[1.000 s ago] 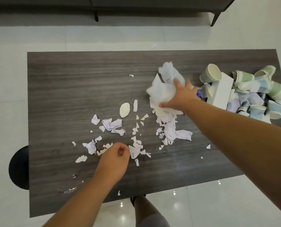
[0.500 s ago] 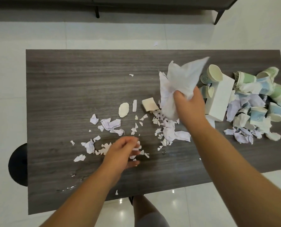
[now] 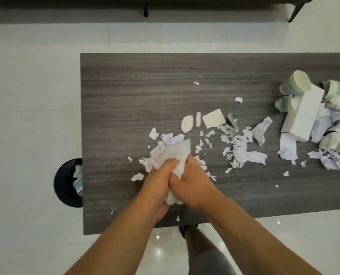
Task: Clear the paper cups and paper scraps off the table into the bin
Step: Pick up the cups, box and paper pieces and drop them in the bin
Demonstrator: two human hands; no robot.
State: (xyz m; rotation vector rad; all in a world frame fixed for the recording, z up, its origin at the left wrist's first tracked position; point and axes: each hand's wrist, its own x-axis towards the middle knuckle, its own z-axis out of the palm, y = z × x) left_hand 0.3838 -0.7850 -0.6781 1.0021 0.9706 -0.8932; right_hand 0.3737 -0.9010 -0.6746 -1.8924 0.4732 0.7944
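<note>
While both hands meet over the near middle of the grey wood-grain table (image 3: 125,92), the left hand (image 3: 157,187) and right hand (image 3: 193,185) each curl around one crumpled white tissue (image 3: 173,155), pressing it onto torn paper scraps (image 3: 238,147). More scraps lie scattered to the right. Crushed paper cups (image 3: 296,84) pile at the far right edge around a white box (image 3: 304,114). The black bin (image 3: 66,183) stands on the floor beside the table's left end.
</note>
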